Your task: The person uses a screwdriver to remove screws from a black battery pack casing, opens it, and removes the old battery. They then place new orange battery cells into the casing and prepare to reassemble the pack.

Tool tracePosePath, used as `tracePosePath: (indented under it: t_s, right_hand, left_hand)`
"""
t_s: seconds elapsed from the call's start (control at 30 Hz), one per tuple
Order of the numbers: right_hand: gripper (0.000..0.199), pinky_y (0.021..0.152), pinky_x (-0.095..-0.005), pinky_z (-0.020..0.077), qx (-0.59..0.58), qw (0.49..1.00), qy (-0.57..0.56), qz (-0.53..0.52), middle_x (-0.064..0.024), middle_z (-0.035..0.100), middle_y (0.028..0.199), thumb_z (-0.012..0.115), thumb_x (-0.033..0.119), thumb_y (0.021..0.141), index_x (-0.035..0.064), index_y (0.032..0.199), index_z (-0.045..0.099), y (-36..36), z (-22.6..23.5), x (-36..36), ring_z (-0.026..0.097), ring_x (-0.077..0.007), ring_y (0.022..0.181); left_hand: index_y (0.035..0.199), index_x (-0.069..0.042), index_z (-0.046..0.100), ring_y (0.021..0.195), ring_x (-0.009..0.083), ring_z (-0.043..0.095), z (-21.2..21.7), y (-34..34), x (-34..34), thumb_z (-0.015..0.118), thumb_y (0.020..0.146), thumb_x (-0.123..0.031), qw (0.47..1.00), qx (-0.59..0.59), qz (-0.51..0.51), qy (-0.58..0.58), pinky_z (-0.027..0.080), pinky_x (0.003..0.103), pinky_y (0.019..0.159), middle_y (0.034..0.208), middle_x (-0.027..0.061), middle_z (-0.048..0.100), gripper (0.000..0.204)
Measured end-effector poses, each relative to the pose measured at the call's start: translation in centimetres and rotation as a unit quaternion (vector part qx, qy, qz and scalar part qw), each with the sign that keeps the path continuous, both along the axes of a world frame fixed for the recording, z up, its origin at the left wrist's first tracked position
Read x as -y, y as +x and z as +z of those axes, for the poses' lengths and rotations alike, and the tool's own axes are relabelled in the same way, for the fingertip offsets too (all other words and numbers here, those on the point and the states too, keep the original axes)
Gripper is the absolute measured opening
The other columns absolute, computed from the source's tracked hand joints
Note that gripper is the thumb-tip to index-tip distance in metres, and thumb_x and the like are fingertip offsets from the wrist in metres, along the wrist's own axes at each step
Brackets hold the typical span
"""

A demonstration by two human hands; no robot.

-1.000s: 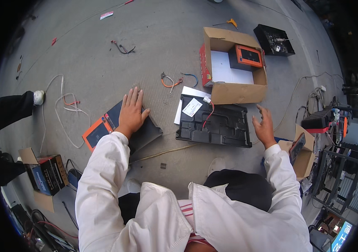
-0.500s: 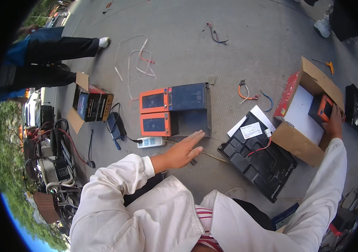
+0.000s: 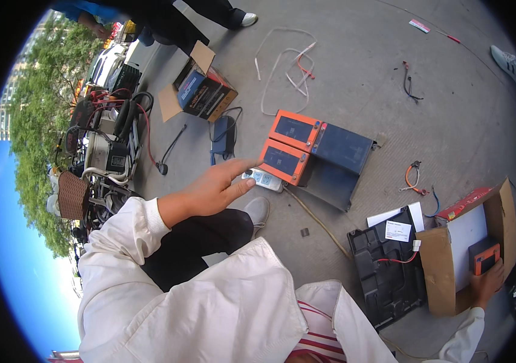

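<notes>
My left hand [image 3: 212, 189] is open, fingers stretched out, with nothing in it. Its fingertips reach the near-left corner of an orange-topped battery [image 3: 283, 162], beside a white power strip [image 3: 266, 180]; I cannot tell whether they touch. A second orange-topped battery [image 3: 296, 128] lies against the first. Both sit at the left end of a dark case [image 3: 342, 144], whose near half shows an empty bay. At the right, my right hand [image 3: 489, 282] grips another orange-and-black battery [image 3: 486, 257] inside an open cardboard box [image 3: 438, 266]. Its fingers wrap over the battery's near end.
A black plastic cover [image 3: 385, 272] with a red lead lies left of the box. Loose leads [image 3: 414, 178] are on the ground. Behind my left hand are a charger [image 3: 224, 134], another battery carton [image 3: 209, 97] and a scooter [image 3: 110, 145]. People's legs [image 3: 209, 18] stand at the far side.
The whole view has swung, so the ground things appear turned. My left hand has shifted left from the case's near edge to the orange battery's corner. My right hand stays on the boxed battery.
</notes>
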State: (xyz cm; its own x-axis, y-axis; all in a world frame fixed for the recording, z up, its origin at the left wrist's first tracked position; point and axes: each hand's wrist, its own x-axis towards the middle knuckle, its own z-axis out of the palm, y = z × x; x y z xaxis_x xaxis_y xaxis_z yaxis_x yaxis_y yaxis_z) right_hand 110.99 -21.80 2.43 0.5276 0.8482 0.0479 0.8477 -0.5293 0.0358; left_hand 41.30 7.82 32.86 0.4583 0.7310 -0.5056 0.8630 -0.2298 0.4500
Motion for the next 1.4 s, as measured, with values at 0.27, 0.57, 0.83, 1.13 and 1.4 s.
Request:
tracePosePath:
  t_s: [0.27, 0.57, 0.83, 1.13, 1.4]
  right_hand:
    - [0.104, 0.109, -0.0503, 0.0417, -0.061, 0.993, 0.003, -0.1, -0.0272, 0.053, 0.133, 0.089, 0.019, 0.053, -0.0058, 0.141, 0.04, -6.8, 3.6, -0.7, 0.05, -0.0475, 0.125]
    - [0.075, 0.095, -0.0434, 0.0469, -0.248, 0.94, 0.159, -0.17, -0.0222, 0.063, 0.112, 0.092, 0.022, 0.061, -0.0085, 0.119, 0.055, -9.8, 9.1, -0.4, 0.061, -0.0369, 0.103]
    - [0.087, 0.103, -0.0405, 0.0436, -0.161, 0.97, 0.167, -0.066, -0.0223, 0.059, 0.122, 0.09, 0.021, 0.061, -0.0119, 0.13, 0.049, -18.2, 22.7, -2.7, 0.058, -0.0341, 0.114]
    - [0.101, 0.108, -0.0463, 0.0397, -0.104, 0.986, 0.005, 0.133, -0.0219, 0.05, 0.13, 0.088, 0.021, 0.061, -0.0023, 0.145, 0.037, -31.7, 28.3, -12.7, 0.048, -0.0408, 0.123]
    - [0.104, 0.104, -0.0462, 0.0419, -0.209, 0.951, -0.053, 0.224, -0.0237, 0.052, 0.122, 0.089, 0.025, 0.058, -0.0079, 0.141, 0.037, -43.8, 23.5, -22.2, 0.05, -0.0423, 0.118]
  left_hand:
    - [0.142, -0.002, 0.054, 0.122, 0.0299, 0.063, 5.8, -7.1, -3.3, 0.053, 0.107, -0.031, 0.979, -0.004, 0.085, 0.185, 0.046, 0.037, 0.105, 0.132, 0.0188, 0.065, 0.045]
    - [0.14, 0.0, 0.058, 0.121, 0.0202, 0.061, 3.3, -15.3, -6.7, 0.051, 0.109, -0.033, 0.966, 0.031, 0.18, 0.182, 0.042, 0.031, 0.107, 0.125, 0.0145, 0.068, 0.045]
    - [0.144, 0.0, 0.053, 0.125, 0.0256, 0.059, -6.1, -10.1, -9.1, 0.054, 0.107, -0.034, 0.994, 0.076, 0.053, 0.059, 0.045, 0.036, 0.106, 0.135, 0.0167, 0.063, 0.05]
    - [0.141, 0.001, 0.055, 0.128, 0.0364, 0.058, -18.0, -3.6, -10.0, 0.064, 0.098, -0.034, 0.982, 0.16, -0.093, 0.034, 0.046, 0.041, 0.106, 0.138, 0.0237, 0.06, 0.056]
    - [0.144, -0.003, 0.052, 0.129, 0.0378, 0.055, -21.3, -6.7, -10.0, 0.063, 0.095, -0.021, 0.954, 0.28, -0.03, 0.106, 0.044, 0.044, 0.107, 0.14, 0.0215, 0.058, 0.053]
